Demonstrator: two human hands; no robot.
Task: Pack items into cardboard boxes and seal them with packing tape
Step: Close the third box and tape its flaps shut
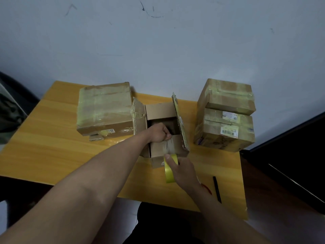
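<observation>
Mid-table — open box [163, 111], left hand [159, 133] w/ crumpled paper [168, 146]

The person's left arm reached forward from the lower left, forearm bare and nearly straight. The left hand [159, 133] was curled, fingers clenched and thumb tucked against them, pinching something. The right arm came in from the lower right, and the right hand [182, 170] gripped with its thumb pressed on top, fingers wrapped underneath.
</observation>
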